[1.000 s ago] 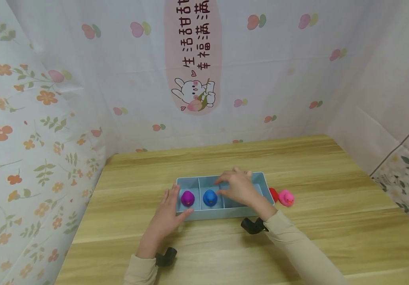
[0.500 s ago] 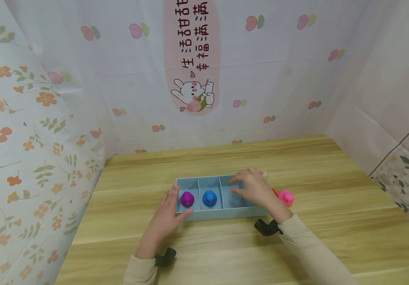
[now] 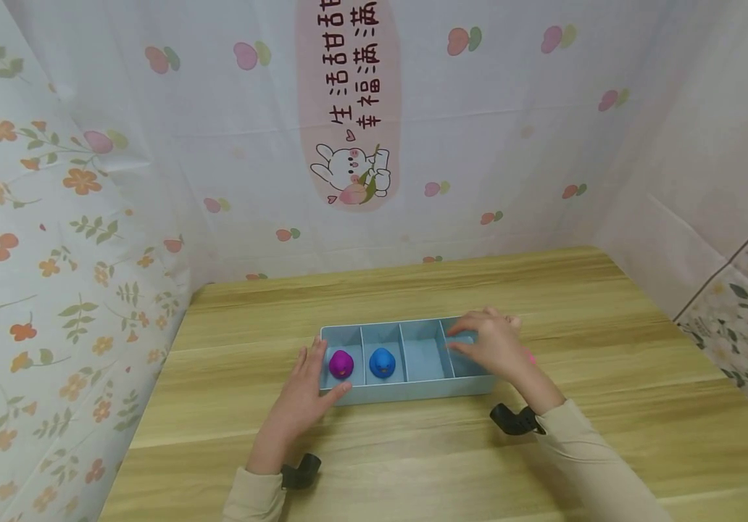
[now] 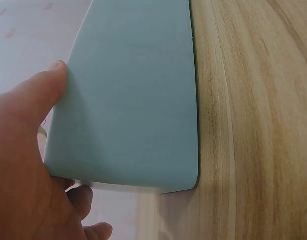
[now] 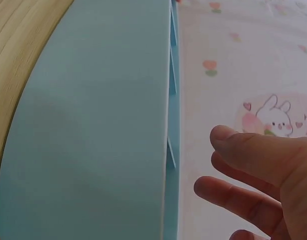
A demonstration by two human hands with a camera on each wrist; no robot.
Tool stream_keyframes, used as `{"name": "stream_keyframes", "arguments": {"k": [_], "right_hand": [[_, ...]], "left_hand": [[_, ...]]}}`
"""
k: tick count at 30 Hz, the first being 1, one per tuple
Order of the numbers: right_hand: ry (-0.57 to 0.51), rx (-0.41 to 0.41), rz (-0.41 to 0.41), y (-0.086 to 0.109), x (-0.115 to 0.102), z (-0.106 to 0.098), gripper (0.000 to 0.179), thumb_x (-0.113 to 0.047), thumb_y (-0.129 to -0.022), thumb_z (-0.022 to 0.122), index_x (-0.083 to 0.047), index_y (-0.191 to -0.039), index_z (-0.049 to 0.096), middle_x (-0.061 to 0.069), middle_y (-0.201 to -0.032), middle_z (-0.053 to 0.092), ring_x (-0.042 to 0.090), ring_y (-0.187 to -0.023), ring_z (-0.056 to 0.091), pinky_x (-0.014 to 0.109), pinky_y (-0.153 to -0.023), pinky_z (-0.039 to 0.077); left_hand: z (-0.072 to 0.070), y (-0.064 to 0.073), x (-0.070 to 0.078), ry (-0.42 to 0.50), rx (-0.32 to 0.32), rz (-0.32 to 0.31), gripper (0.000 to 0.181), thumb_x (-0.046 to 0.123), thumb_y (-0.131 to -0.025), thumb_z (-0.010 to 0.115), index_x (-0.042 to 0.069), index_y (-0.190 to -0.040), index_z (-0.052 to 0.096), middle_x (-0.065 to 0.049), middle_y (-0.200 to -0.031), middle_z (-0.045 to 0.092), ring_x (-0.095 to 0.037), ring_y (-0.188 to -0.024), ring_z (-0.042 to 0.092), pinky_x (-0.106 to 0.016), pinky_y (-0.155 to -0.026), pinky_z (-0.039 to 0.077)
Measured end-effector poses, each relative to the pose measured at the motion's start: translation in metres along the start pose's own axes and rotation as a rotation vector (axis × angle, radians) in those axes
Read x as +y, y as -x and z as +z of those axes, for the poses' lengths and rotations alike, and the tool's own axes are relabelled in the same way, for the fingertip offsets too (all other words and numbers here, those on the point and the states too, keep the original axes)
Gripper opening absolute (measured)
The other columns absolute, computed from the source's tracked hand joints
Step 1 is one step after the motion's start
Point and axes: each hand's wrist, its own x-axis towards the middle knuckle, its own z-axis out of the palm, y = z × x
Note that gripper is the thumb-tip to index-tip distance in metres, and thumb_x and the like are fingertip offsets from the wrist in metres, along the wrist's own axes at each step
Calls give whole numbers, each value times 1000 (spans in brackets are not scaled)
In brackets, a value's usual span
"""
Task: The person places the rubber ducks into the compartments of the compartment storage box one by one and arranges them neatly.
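A light blue divided box (image 3: 406, 391) lies on the table, split into several compartments. The leftmost contains a purple rubber duck (image 3: 341, 365); a blue rubber duck (image 3: 383, 363) sits in the one beside it. My left hand (image 3: 297, 395) rests at the box's left end, its thumb (image 4: 52, 82) on the front rim and its fingers straight along the end wall. Over the rightmost compartment hovers my right hand (image 3: 494, 346), thumb and fingers apart with nothing between them. In the right wrist view that hand (image 5: 258, 175) stays clear of the box wall (image 5: 88, 125).
A sliver of a pink rubber duck (image 3: 532, 359) shows behind my right hand. The wooden table (image 3: 387, 464) ends at a patterned cloth (image 3: 511, 159) behind and at both sides. Each wrist wears a black camera mount, such as the right one (image 3: 514, 420).
My right hand has moved right along the box, from beside the blue duck to the right end. It now hides the red duck and most of the pink one. My left hand stays put.
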Motion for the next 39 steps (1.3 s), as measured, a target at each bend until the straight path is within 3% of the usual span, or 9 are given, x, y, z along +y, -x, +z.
{"name": "stream_keyframes", "arguments": {"k": [21, 30, 39], "right_hand": [[-11, 4, 167, 25, 44, -24, 19, -22, -75, 81, -16, -92, 75, 7, -99, 72, 28, -94, 53, 49, -71, 17], [-21, -42, 230, 38, 64, -36, 24, -19, -77, 78, -13, -100, 73, 15, -109, 69, 35, -102, 50, 58, -74, 15], [-35, -75, 277, 50, 82, -35, 25, -21, -78, 78, -13, -101, 73, 18, -113, 68, 35, -103, 48, 59, -75, 16]], "left_hand": [[1, 0, -1, -8, -4, -1, 88, 52, -90, 58, 6, -153, 17, -12, -161, 10, -43, -145, 7, -63, -111, 20], [0, 1, 0, -8, -3, 5, 89, 54, -90, 57, 5, -153, 17, -12, -160, 12, -43, -145, 8, -62, -112, 20], [0, 1, 1, -3, -6, 0, 89, 53, -89, 58, 5, -153, 17, -12, -160, 13, -43, -146, 8, -62, -112, 20]]}}
